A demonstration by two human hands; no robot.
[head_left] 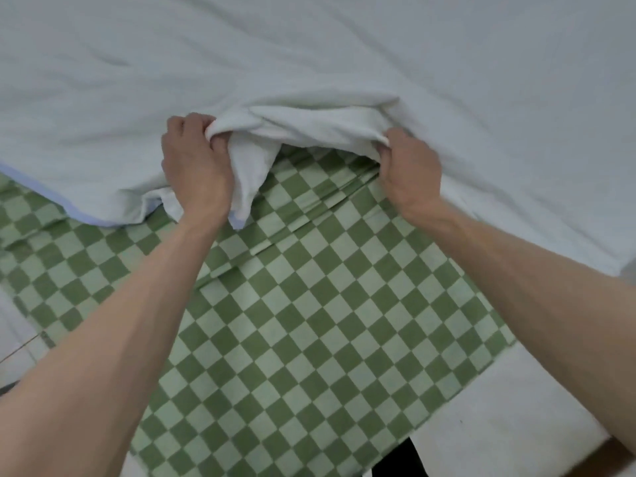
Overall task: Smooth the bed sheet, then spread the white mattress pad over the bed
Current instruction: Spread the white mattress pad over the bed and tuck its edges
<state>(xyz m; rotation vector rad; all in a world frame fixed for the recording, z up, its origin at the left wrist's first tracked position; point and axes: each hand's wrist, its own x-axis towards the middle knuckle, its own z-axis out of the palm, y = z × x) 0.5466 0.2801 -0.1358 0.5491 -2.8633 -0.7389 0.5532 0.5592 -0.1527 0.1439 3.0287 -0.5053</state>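
- Head view, looking down along both bare forearms to the near part of the bed.
- Left hand (192, 156): fingers curled round a bunched fold of the white quilted mattress pad with pale blue edge binding (309, 63); the grip is closed tight on cloth, knuckles up.
- Right hand (409, 166): likewise closed on the pad's gathered edge, fingertips tucked under the fold and hidden by it.
- Hands are set apart along the same edge, with a thick roll of pad sagging between them. Likely reason: two spaced holds let the edge be pulled evenly rather than skewed.
- The pad covers the far part of the bed and all of the upper frame, creased and loose. Its blue-bound edge trails at left, just beside the left wrist.
- The green-and-pale checked cotton bed sheet (309, 304) lies bare on the near part, under both forearms. It is mostly flat, with several long pleats running diagonally from below the right hand toward the left.
- A white mattress side (481, 425) shows beyond the sheet's lower right edge.
- Judgement: sheet smoothing looks mostly done, bar the pleats; the step in hand is drawing the pad toward the near side to cover the checks.
- Risk, as I read it: dragging the pad may ruck the pleated sheet further.
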